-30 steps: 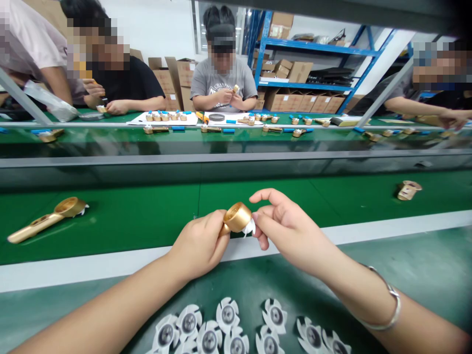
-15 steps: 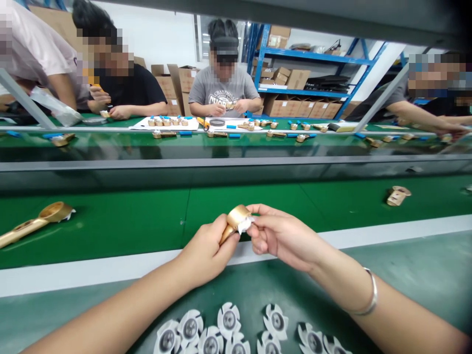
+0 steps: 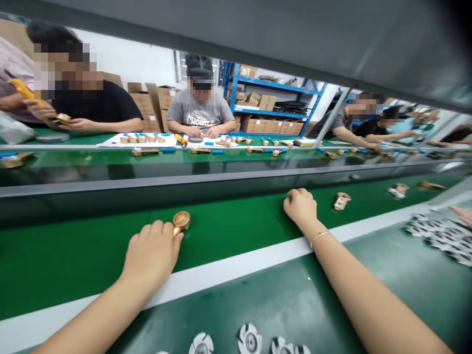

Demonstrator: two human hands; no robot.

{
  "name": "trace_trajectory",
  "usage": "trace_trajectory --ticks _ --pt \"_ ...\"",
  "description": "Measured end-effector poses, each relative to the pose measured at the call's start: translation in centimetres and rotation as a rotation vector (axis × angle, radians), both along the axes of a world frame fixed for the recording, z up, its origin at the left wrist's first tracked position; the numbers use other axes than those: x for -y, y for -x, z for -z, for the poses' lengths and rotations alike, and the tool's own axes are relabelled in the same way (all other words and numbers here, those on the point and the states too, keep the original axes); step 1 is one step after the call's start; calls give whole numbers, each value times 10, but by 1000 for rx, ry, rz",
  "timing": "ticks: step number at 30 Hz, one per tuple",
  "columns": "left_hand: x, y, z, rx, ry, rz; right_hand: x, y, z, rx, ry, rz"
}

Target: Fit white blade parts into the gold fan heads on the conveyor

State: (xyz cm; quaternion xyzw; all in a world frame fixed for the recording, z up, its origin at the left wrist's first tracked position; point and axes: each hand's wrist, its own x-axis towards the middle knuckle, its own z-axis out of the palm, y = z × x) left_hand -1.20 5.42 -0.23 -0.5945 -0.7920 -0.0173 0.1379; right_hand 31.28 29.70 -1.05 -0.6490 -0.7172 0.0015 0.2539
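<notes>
My left hand [image 3: 151, 250] is closed around the stem of a gold-coloured handle with a round, cup-like head [image 3: 182, 220], held low over the green belt [image 3: 236, 226]. The head sticks out past my thumb and forefinger, while most of the stem is hidden in the hand. Farther right, my right hand [image 3: 301, 209] hangs over the belt with loosely bent fingers. Its thumb and forefinger are apart and no object shows between them; the other fingertips are partly hidden. Nearest to it lies a gold-coloured part [image 3: 342, 200] on the belt.
White bladed wheels [image 3: 250, 339] lie on the near worktop [image 3: 258, 290]; a larger group [image 3: 440, 236] is at right, beside another person's hand [image 3: 462, 215]. More gold parts [image 3: 400, 190] lie along the belt. Co-workers sit across, and a grey overhead panel [image 3: 295, 39] spans the top.
My hands have separated. The left keeps the gold handle and lowers it leftward to the belt; the right has let go of the white piece at its head and moved right. The view has shifted.
</notes>
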Motion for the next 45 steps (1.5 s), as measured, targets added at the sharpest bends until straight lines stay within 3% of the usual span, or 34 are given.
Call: trace_trajectory --ticks 4,7,10,12,16,21,23,26,29,31,33,36,38,42,45 --pt "-1 2 2 -29 -65 -32 -19 -31 10 105 -37 345" --pt "-4 0 4 -46 -208 48 -30 -49 15 124 2 574" --pt "-5 -4 6 -20 -252 199 -37 -57 16 116 136 683" --pt "-5 -7 6 33 -244 277 -37 -57 15 129 203 655" --pt "-1 -12 3 244 -246 355 -26 -40 5 188 234 442" --pt "1 -14 0 848 -227 480 7 16 -8 195 173 11" --pt "0 -15 -2 1164 -202 418 32 47 -11 161 137 -251" --pt "-1 -23 -11 1702 -146 171 84 86 -19 71 110 -640" --pt "2 -37 -24 2177 2 17 142 108 -31 -89 100 -954" --pt "6 -46 -31 2361 82 4 173 114 -38 -242 119 -1173" --pt "7 -49 -34 2435 21 -34 193 115 -43 -335 136 -1326" --pt "4 -45 -27 2473 -218 -82 204 114 -50 -345 169 -1339" --pt "0 -38 -20 2480 -319 -64 205 112 -54 -296 294 -1311" --pt "-6 -27 -7 2465 -340 -52 208 105 -60 -40 661 -1334" --pt "-6 -26 -5 2445 -316 1 212 103 -54 48 759 -1306"
